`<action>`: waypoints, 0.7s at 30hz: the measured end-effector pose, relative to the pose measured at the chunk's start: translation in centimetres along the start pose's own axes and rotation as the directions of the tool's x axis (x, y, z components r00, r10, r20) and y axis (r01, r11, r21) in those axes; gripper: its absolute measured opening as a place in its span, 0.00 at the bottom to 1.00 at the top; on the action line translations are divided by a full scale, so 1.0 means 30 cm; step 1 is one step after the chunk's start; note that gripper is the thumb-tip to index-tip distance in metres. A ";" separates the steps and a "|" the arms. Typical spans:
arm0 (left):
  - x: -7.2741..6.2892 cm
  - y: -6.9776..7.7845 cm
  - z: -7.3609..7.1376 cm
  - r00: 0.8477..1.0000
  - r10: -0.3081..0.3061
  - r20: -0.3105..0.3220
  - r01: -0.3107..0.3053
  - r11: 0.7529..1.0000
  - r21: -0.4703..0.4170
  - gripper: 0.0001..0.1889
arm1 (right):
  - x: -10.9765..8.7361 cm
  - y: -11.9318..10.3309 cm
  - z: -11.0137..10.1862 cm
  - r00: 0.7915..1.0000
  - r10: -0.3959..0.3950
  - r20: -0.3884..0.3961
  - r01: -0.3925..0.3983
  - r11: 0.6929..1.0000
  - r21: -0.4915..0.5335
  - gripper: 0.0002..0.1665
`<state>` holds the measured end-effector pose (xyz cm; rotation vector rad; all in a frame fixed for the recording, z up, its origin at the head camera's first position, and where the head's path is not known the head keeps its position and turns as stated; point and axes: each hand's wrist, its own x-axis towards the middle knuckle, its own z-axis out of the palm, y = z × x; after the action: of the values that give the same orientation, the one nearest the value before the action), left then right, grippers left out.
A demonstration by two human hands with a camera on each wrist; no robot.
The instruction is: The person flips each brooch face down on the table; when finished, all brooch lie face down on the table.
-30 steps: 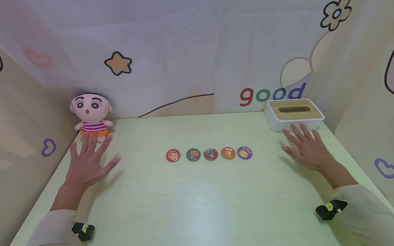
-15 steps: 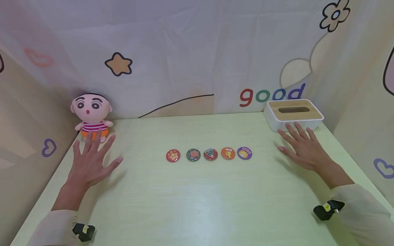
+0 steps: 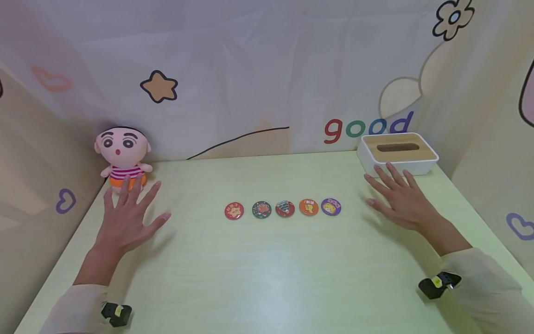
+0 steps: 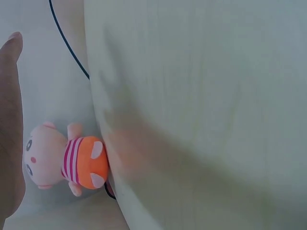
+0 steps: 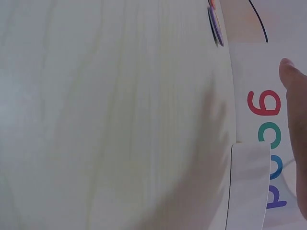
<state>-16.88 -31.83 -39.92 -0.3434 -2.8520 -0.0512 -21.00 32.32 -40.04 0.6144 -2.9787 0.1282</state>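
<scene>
My left hand (image 3: 127,222) hovers over the table with its fingers spread, holding nothing. Its fingertips overlap the lower body of a plush doll (image 3: 123,150) in a striped top and orange shorts. My right hand (image 3: 402,204), also spread and holding nothing, is above the table in front of a white tissue box (image 3: 398,155) with a wood-look lid. Between the hands, several round badges lie in a row: a red one (image 3: 234,211), a dark green one (image 3: 261,209), a darker red one (image 3: 285,208), an orange one (image 3: 309,207) and a purple one (image 3: 331,207).
The pale table (image 3: 267,264) reaches back to a printed cloth backdrop (image 3: 233,60) showing a star, a flower and the word "good". Cloth walls close in both sides. A small black device (image 3: 439,284) is strapped at the right sleeve, another (image 3: 117,314) at the left.
Both hands have drifted slightly inward, the left one to the right and the right one to the left. The badges, doll and tissue box have stayed in place.
</scene>
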 end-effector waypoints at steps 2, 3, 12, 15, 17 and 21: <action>0.001 0.002 -0.001 1.000 0.003 -0.006 -0.003 1.000 -0.002 0.44 | 0.002 -0.009 -0.002 1.000 -0.006 -0.009 0.006 1.000 -0.002 0.43; 0.001 0.003 -0.001 1.000 0.004 -0.009 -0.004 1.000 -0.002 0.44 | 0.003 -0.012 -0.003 1.000 -0.009 -0.015 0.009 1.000 -0.003 0.43; 0.005 0.009 -0.003 0.999 0.015 -0.031 -0.016 1.000 -0.008 0.44 | 0.003 -0.024 -0.010 0.998 -0.028 -0.049 0.028 1.000 0.005 0.42; 0.005 0.012 -0.004 0.999 0.013 -0.036 -0.014 1.000 -0.013 0.43 | 0.003 -0.025 -0.012 0.998 -0.029 -0.052 0.029 1.000 0.004 0.42; 0.006 0.015 -0.005 0.999 0.011 -0.038 -0.012 1.000 -0.019 0.43 | 0.003 -0.026 -0.012 0.998 -0.030 -0.053 0.030 1.000 0.006 0.42; 0.008 0.023 -0.007 0.999 0.006 -0.038 -0.008 0.999 -0.037 0.43 | 0.003 -0.028 -0.009 0.998 -0.032 -0.047 0.032 0.999 0.012 0.42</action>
<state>-16.90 -31.12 -39.64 -0.3565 -2.8150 -0.1089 -20.73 31.53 -39.72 0.6509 -2.9237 0.1566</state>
